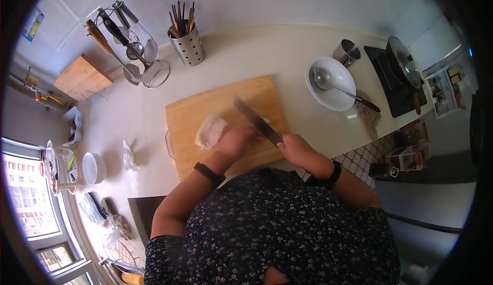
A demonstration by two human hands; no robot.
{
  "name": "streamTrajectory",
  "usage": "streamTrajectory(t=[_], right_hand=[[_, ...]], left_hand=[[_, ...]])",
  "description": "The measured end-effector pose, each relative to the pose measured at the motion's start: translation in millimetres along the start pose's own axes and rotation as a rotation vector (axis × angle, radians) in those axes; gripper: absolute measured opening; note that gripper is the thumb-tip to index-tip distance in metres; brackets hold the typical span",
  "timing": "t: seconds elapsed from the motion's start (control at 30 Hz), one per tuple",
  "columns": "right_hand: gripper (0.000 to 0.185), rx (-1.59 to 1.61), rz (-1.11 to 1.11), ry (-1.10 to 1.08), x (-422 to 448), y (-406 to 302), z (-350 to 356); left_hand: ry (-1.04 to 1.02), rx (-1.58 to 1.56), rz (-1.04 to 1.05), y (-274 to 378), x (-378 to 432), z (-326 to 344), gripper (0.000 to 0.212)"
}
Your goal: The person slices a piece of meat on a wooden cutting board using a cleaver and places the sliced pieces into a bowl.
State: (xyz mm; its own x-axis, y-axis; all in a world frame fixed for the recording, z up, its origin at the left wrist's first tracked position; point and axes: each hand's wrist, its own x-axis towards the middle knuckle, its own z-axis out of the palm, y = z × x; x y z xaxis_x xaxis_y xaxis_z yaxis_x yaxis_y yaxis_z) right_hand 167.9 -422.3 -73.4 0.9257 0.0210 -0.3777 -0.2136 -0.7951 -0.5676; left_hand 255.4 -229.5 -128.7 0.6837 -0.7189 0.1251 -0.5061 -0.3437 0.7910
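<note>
A wooden cutting board (188, 110) lies on the counter in front of me. My right hand (300, 150) grips the handle of a broad kitchen knife (257, 121), its blade angled up and left over the board. Blurred by motion, my left hand (239, 140) is close below the blade; its fingers are too smeared to tell if they hold anything. Left of that hand sits a pale, whitish block of food (212, 132) in clear plastic packaging. Small whitish bits (265, 118) show just behind the blade, partly hidden by it.
At right are a white bowl (339, 75) with a ladle (322, 79), a metal cup (346, 52), a cloth (368, 117) and a lidded pan (403, 63) on a cooktop. Behind stand a chopstick holder (188, 48) and utensil rack (158, 77). A crumpled plastic bag (129, 156) lies left.
</note>
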Motion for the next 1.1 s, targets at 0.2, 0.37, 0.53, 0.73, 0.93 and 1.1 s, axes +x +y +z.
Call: streamTrajectory(t=[0.2, 0.37, 0.53, 0.73, 0.93, 1.1], right_hand=[[0.024, -0.095, -0.042, -0.084, -12.0, 2.2, -5.9], [0.023, -0.115, 0.014, -0.073, 4.1, -0.3, 9.9], [0.023, -0.026, -0.092, 0.043, -0.5, -3.9, 3.5], [0.023, -0.069, 0.033, -0.104, -16.7, -4.0, -8.9], [0.023, -0.073, 0.059, -0.048, 1.0, 2.5, 15.1], [0.025, 0.02, -0.025, -0.039, -10.0, -1.7, -2.8]], left_hand=[[-0.084, 0.249, -0.028, -9.8, -7.0, 4.6, 0.024], [-0.119, 0.239, 0.029, -13.9, -5.4, 8.6, 0.02], [-0.047, -0.078, -0.164, -11.4, -1.7, 13.7, 0.016], [-0.01, 0.349, 0.112, -16.3, -5.0, 14.0, 0.015], [-0.061, 0.309, 0.061, -17.6, -6.1, 14.9, 0.016], [-0.04, 0.441, 0.061, -14.1, -7.2, 13.2, 0.014]])
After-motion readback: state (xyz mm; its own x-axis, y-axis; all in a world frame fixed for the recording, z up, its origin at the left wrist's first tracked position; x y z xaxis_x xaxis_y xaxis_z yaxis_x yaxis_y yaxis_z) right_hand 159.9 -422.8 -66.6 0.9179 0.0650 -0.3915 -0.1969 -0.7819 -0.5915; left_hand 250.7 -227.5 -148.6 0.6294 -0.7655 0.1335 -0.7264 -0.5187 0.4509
